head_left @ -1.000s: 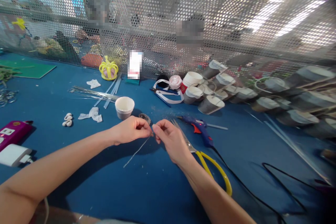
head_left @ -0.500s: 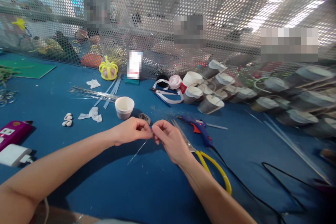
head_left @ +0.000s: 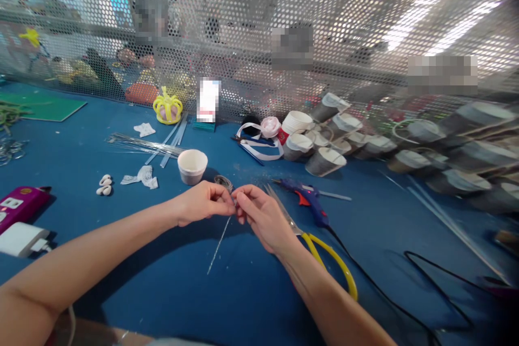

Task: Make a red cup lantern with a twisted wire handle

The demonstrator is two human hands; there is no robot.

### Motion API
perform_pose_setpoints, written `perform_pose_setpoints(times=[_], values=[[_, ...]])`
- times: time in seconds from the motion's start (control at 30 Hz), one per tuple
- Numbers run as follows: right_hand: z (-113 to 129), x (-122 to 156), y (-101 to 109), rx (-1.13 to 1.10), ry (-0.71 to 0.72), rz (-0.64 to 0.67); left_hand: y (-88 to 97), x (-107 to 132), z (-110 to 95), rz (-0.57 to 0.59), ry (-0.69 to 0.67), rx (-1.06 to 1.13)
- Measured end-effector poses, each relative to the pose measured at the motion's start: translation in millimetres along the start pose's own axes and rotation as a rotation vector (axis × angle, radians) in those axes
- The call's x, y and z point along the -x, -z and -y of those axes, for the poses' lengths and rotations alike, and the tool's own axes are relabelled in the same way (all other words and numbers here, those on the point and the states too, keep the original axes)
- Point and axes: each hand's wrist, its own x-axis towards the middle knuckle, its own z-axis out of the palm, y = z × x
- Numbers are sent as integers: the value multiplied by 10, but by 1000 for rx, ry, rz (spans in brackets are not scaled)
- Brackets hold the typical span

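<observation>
My left hand [head_left: 206,201] and my right hand [head_left: 264,217] meet above the blue table, fingertips pinched together. A thin silvery twisted wire [head_left: 219,245] slants down toward me from between them. Its upper end is hidden by the fingers. Just beyond my left hand stands a small white-and-grey cup [head_left: 192,172], and a grey coil of cord or wire [head_left: 223,180] lies behind the fingertips. Scissors [head_left: 330,251] with yellow handles lie partly under my right forearm. To their right rests a blue glue gun [head_left: 310,200] with a red trigger.
Several grey cups [head_left: 326,161] crowd the right back, before a perforated metal screen [head_left: 243,5]. Loose wires [head_left: 141,143], glue sticks [head_left: 175,140], lace scraps [head_left: 145,177] and a yellow crown-shaped piece [head_left: 167,107] lie left of centre. A black cable [head_left: 377,286] crosses the right side.
The wire's hanging part now looks longer, and its lower end has swung nearer to me and slightly right. Both hands stay in almost the same place, with the fingertips shifted a little.
</observation>
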Motion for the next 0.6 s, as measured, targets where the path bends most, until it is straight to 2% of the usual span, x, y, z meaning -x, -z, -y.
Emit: perform_pose_setpoints(times=[0.1,0.37,0.6], values=[[-16,-15,15,26,-10,-13,4,-3,-2,8,12,-1],[-45,4,-6,167,22,-118,-26,6,20,-3,-95,-81],[45,16,-25,-91,-35,32,-22,24,-39,37,16,142]])
